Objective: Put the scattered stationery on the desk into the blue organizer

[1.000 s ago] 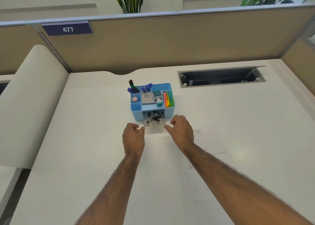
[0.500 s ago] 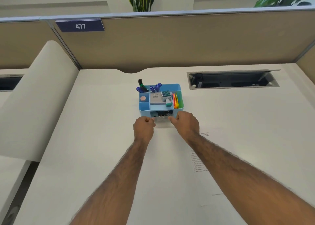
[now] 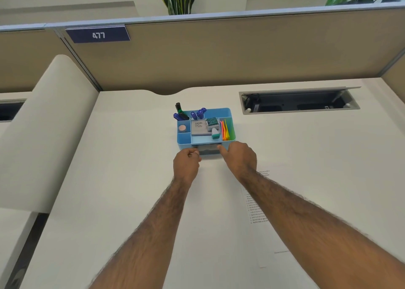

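The blue organizer [image 3: 228, 113] stands mid-desk. It holds blue pens and a black marker [image 3: 179, 109] at the back left, a grey Camlin box [image 3: 198, 127], a teal-capped item [image 3: 215, 133] and bright sticky flags [image 3: 225, 129]. Its clear front drawer [image 3: 208, 150] is almost fully in. My left hand [image 3: 186, 165] is curled at the drawer's left end, fingertips against it. My right hand [image 3: 240, 157] touches the drawer's right end with thumb and forefinger.
A printed paper sheet [image 3: 260, 218] lies on the white desk under my right forearm. An open cable tray [image 3: 300, 102] is recessed at the back right. Beige partition walls with a "477" sign [image 3: 98, 35] bound the desk; a curved white divider [image 3: 43, 124] stands left.
The clear drawer, pulled out a second ago, has slid back into the organizer as both hands moved forward with it.
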`<move>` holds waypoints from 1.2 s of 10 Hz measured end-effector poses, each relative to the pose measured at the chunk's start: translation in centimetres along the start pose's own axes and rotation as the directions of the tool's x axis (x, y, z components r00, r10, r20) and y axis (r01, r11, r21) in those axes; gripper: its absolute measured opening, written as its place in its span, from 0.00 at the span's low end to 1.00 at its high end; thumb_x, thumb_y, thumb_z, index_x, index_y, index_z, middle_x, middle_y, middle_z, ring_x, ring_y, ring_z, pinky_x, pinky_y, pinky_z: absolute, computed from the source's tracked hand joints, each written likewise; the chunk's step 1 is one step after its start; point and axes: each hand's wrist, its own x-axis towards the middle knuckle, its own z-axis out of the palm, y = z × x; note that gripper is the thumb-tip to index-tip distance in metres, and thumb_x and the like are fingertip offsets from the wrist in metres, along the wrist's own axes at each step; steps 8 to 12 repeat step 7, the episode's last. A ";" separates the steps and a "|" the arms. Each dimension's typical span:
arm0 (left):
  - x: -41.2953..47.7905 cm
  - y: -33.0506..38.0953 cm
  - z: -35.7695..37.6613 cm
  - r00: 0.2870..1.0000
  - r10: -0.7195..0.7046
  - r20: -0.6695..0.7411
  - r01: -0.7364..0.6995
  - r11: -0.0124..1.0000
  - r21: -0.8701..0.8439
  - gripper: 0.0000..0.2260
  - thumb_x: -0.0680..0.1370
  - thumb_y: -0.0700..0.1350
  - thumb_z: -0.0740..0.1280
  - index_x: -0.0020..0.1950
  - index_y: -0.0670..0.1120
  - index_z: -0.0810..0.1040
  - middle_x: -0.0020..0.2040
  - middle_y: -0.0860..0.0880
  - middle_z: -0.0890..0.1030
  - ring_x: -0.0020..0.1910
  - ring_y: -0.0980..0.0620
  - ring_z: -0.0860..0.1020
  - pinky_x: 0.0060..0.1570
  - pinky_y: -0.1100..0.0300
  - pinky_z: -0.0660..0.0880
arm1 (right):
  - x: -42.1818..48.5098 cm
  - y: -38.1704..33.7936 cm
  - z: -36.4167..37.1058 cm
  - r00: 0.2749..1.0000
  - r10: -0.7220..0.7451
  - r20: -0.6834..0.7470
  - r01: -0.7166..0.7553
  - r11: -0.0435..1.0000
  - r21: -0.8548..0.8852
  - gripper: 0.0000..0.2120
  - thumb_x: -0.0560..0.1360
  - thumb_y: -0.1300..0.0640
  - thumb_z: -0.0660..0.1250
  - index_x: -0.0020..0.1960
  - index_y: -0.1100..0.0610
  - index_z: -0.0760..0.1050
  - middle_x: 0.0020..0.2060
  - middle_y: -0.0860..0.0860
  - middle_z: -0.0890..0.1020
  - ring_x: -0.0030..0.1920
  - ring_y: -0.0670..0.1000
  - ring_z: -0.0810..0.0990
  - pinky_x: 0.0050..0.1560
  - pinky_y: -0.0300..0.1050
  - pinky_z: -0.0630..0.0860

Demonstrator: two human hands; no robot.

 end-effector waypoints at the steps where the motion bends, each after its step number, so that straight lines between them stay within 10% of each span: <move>1: 0.2 0.0 0.2 1.000 0.008 -0.003 -0.008 1.000 0.005 0.11 0.82 0.43 0.62 0.61 0.45 0.80 0.49 0.48 0.83 0.49 0.48 0.82 0.49 0.57 0.80 | 0.1 0.1 -0.1 1.000 0.001 0.003 -0.001 1.000 -0.005 0.22 0.78 0.35 0.60 0.44 0.54 0.76 0.36 0.49 0.79 0.36 0.48 0.78 0.33 0.40 0.69; 12: -0.5 -2.0 -2.2 0.986 0.164 0.022 -0.163 0.937 0.308 0.13 0.82 0.46 0.62 0.64 0.45 0.78 0.58 0.49 0.81 0.52 0.53 0.77 0.52 0.61 0.73 | -0.7 2.5 0.5 0.999 -0.031 0.038 0.031 0.999 -0.006 0.20 0.80 0.38 0.58 0.47 0.54 0.76 0.42 0.49 0.82 0.39 0.49 0.77 0.36 0.42 0.72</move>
